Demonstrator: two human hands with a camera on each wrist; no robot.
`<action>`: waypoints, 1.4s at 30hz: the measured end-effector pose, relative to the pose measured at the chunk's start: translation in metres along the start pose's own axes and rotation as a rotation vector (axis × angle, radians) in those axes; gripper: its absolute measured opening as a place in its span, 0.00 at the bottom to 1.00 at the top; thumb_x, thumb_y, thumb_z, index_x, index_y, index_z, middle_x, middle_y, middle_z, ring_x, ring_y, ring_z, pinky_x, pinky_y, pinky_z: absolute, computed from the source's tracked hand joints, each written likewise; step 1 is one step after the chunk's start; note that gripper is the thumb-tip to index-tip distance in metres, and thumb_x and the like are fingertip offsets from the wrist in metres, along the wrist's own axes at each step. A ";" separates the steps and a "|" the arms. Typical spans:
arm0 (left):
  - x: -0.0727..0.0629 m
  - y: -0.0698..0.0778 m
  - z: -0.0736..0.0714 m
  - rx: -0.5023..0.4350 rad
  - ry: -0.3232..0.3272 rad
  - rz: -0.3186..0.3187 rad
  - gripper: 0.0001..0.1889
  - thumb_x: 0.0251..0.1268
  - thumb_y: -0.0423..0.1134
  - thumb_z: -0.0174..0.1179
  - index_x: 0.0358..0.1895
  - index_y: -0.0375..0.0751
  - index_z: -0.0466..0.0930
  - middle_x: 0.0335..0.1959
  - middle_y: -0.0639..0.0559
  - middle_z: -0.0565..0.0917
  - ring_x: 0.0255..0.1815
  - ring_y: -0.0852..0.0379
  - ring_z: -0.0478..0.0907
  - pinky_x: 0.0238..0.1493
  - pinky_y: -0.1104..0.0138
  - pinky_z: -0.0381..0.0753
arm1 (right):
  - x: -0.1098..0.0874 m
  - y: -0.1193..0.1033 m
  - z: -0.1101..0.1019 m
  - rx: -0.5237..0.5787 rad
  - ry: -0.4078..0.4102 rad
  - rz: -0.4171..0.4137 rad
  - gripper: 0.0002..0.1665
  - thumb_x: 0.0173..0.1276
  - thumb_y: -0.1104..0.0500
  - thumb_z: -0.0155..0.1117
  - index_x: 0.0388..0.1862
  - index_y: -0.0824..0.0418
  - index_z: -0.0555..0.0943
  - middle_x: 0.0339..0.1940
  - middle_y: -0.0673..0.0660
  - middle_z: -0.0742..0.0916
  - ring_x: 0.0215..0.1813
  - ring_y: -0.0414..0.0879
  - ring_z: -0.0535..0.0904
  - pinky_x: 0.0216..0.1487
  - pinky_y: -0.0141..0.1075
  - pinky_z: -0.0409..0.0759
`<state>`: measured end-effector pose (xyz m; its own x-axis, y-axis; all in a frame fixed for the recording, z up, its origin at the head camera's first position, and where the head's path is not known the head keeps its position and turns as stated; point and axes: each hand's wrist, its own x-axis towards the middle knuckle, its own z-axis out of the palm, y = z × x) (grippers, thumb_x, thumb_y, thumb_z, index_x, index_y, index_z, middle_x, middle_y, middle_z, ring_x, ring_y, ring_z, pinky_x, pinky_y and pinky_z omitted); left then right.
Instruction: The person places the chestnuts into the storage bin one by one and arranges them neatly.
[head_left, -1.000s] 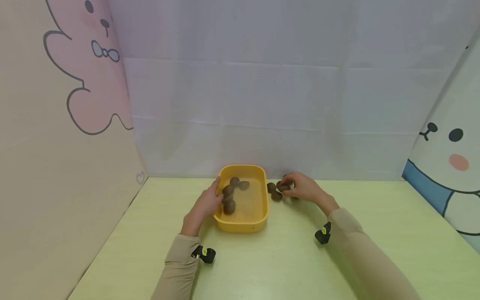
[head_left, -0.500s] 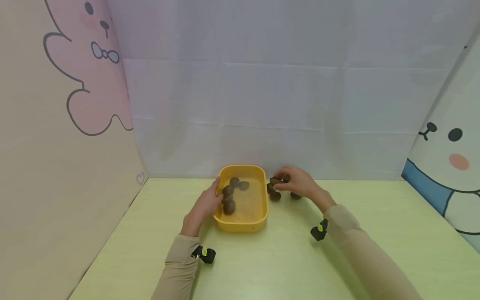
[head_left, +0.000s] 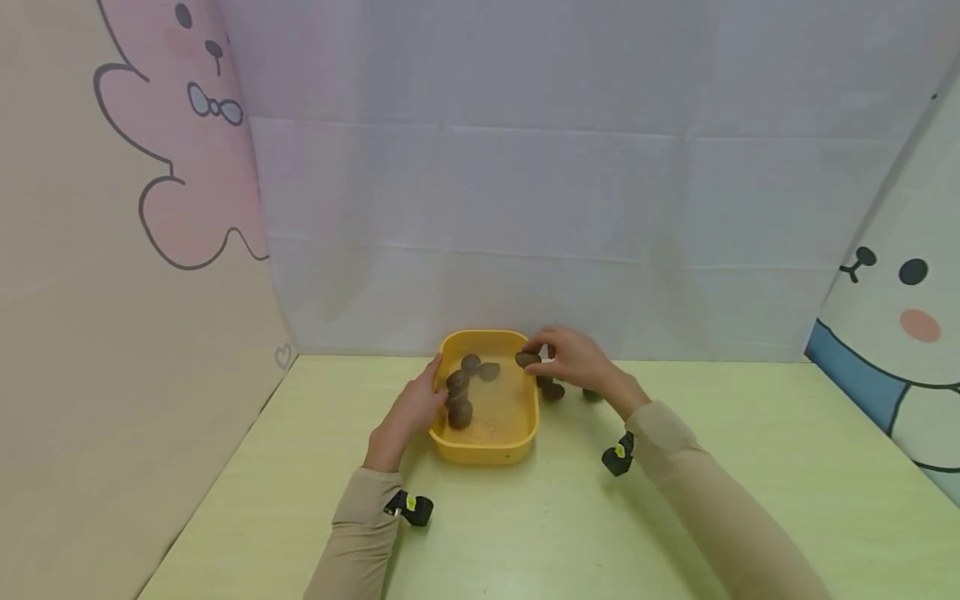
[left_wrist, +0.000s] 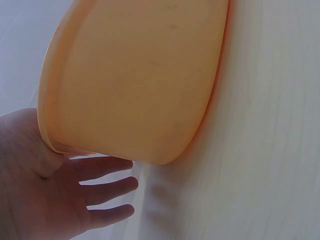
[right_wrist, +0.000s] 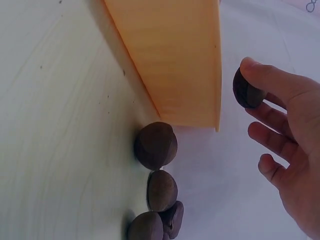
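A yellow plastic tub [head_left: 486,454] stands near the back wall with several dark brown, nut-like lumps [head_left: 460,413] along its left side. My left hand [head_left: 411,408] holds the tub's left rim, thumb over the edge; in the left wrist view the other fingers [left_wrist: 112,191] spread along the outside wall. Between thumb and fingertips, my right hand [head_left: 576,360] pinches a single dark brown lump [right_wrist: 248,91], raised beside the tub's right rim. More brown lumps [right_wrist: 156,145] lie on the table just right of the tub, partly hidden under the right hand in the head view.
The pale yellow-green table [head_left: 480,533] meets a white cloth wall [head_left: 480,192] right behind the tub. Side panels carry a pink cartoon bear [head_left: 198,179] on the left and a white one [head_left: 922,350] on the right. Black wrist cameras [head_left: 618,457] sit at both cuffs.
My right hand has picked a brown lump out of the group on the table and carried it left to the tub's right rim. The left hand and tub stay put.
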<state>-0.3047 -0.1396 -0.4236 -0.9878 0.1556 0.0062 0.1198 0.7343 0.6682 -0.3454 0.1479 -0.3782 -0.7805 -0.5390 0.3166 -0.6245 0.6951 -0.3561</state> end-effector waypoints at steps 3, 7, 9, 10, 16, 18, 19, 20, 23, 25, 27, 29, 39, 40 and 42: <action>0.001 -0.001 0.000 0.003 0.002 0.001 0.37 0.72 0.34 0.49 0.81 0.42 0.46 0.29 0.44 0.74 0.20 0.56 0.66 0.26 0.66 0.69 | 0.007 -0.006 0.003 -0.009 -0.019 -0.030 0.21 0.59 0.48 0.75 0.47 0.57 0.86 0.41 0.52 0.85 0.39 0.47 0.80 0.40 0.36 0.77; 0.001 -0.001 -0.001 0.000 0.001 -0.001 0.37 0.71 0.34 0.49 0.81 0.43 0.46 0.26 0.47 0.71 0.20 0.56 0.66 0.25 0.67 0.69 | 0.017 -0.013 0.010 -0.001 -0.049 -0.023 0.18 0.60 0.50 0.75 0.47 0.56 0.87 0.40 0.52 0.84 0.40 0.46 0.80 0.41 0.36 0.78; 0.001 -0.001 0.000 -0.007 -0.001 -0.002 0.37 0.71 0.33 0.49 0.81 0.43 0.46 0.25 0.48 0.70 0.20 0.56 0.66 0.25 0.67 0.69 | 0.021 -0.016 0.015 0.002 -0.067 -0.012 0.17 0.60 0.52 0.74 0.48 0.55 0.87 0.41 0.52 0.84 0.41 0.47 0.81 0.42 0.36 0.79; 0.001 -0.001 0.000 -0.004 -0.001 0.002 0.37 0.71 0.33 0.49 0.81 0.42 0.46 0.25 0.48 0.69 0.20 0.56 0.66 0.25 0.67 0.69 | 0.023 -0.017 0.017 0.000 -0.080 -0.010 0.17 0.60 0.53 0.74 0.48 0.55 0.87 0.41 0.52 0.84 0.41 0.47 0.81 0.43 0.36 0.79; 0.002 -0.003 0.000 0.005 0.012 0.005 0.37 0.71 0.34 0.50 0.81 0.42 0.47 0.29 0.44 0.75 0.21 0.55 0.68 0.26 0.66 0.70 | 0.039 -0.026 0.028 -0.042 -0.172 -0.034 0.17 0.62 0.55 0.72 0.50 0.58 0.87 0.44 0.54 0.84 0.42 0.47 0.81 0.46 0.38 0.80; 0.001 -0.003 0.000 -0.001 0.017 0.002 0.37 0.71 0.34 0.50 0.81 0.43 0.47 0.35 0.40 0.78 0.22 0.54 0.69 0.27 0.66 0.70 | 0.044 -0.027 0.032 -0.060 -0.198 -0.044 0.16 0.62 0.55 0.72 0.49 0.57 0.87 0.44 0.53 0.85 0.43 0.46 0.80 0.47 0.39 0.79; 0.001 -0.003 0.000 -0.008 0.016 -0.001 0.37 0.71 0.34 0.50 0.81 0.43 0.47 0.39 0.38 0.79 0.22 0.54 0.69 0.27 0.66 0.71 | 0.046 -0.027 0.035 -0.074 -0.212 -0.046 0.15 0.63 0.55 0.72 0.48 0.57 0.88 0.44 0.52 0.86 0.43 0.45 0.80 0.48 0.40 0.79; 0.001 -0.002 0.000 -0.009 0.015 0.000 0.37 0.71 0.34 0.50 0.81 0.43 0.48 0.42 0.37 0.80 0.22 0.54 0.69 0.27 0.66 0.71 | 0.048 -0.027 0.037 -0.085 -0.228 -0.045 0.14 0.63 0.54 0.71 0.47 0.55 0.88 0.44 0.52 0.86 0.43 0.45 0.79 0.48 0.40 0.79; 0.000 -0.002 0.001 -0.009 0.017 0.003 0.36 0.71 0.34 0.50 0.80 0.42 0.48 0.48 0.35 0.80 0.22 0.54 0.69 0.27 0.66 0.71 | 0.052 -0.027 0.043 -0.127 -0.271 -0.039 0.12 0.64 0.54 0.70 0.46 0.52 0.88 0.43 0.49 0.85 0.45 0.43 0.79 0.51 0.40 0.78; 0.000 -0.002 0.001 -0.003 0.015 0.003 0.36 0.71 0.34 0.50 0.80 0.42 0.48 0.48 0.35 0.80 0.22 0.54 0.69 0.27 0.66 0.70 | 0.053 -0.027 0.046 -0.141 -0.295 -0.023 0.11 0.65 0.55 0.69 0.46 0.51 0.88 0.43 0.48 0.84 0.45 0.42 0.79 0.52 0.39 0.78; 0.001 -0.002 0.001 0.005 0.017 0.000 0.36 0.72 0.35 0.50 0.80 0.42 0.48 0.46 0.36 0.79 0.23 0.54 0.69 0.28 0.66 0.70 | 0.054 -0.027 0.048 -0.144 -0.316 -0.016 0.10 0.64 0.55 0.69 0.45 0.50 0.88 0.42 0.47 0.84 0.45 0.42 0.79 0.53 0.39 0.78; 0.002 -0.002 0.001 0.009 0.016 -0.007 0.36 0.72 0.35 0.50 0.81 0.43 0.48 0.43 0.37 0.80 0.22 0.54 0.68 0.27 0.66 0.70 | 0.056 -0.027 0.050 -0.141 -0.331 -0.026 0.09 0.64 0.56 0.68 0.43 0.50 0.88 0.42 0.47 0.84 0.45 0.43 0.79 0.53 0.39 0.78; 0.002 -0.002 0.002 0.023 0.016 -0.004 0.36 0.72 0.35 0.50 0.80 0.43 0.48 0.35 0.39 0.79 0.21 0.54 0.68 0.27 0.65 0.69 | 0.063 -0.025 0.063 -0.169 -0.360 -0.071 0.07 0.65 0.54 0.69 0.38 0.54 0.87 0.38 0.49 0.84 0.42 0.44 0.80 0.50 0.40 0.79; 0.002 -0.002 0.002 0.025 0.018 -0.005 0.36 0.72 0.35 0.50 0.80 0.43 0.49 0.35 0.39 0.79 0.22 0.54 0.68 0.28 0.65 0.69 | 0.064 -0.026 0.063 -0.164 -0.360 -0.075 0.07 0.65 0.54 0.69 0.38 0.55 0.87 0.38 0.49 0.85 0.42 0.44 0.80 0.51 0.40 0.79; 0.002 -0.002 0.002 0.030 0.023 -0.007 0.36 0.71 0.35 0.50 0.80 0.43 0.49 0.34 0.40 0.79 0.22 0.54 0.68 0.28 0.65 0.69 | 0.065 -0.027 0.062 -0.153 -0.358 -0.080 0.07 0.65 0.54 0.69 0.39 0.55 0.87 0.39 0.49 0.85 0.43 0.45 0.80 0.52 0.41 0.79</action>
<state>-0.3070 -0.1394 -0.4263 -0.9906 0.1357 0.0189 0.1157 0.7547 0.6458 -0.3809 0.0648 -0.4031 -0.7066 -0.7076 0.0021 -0.6937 0.6921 -0.1993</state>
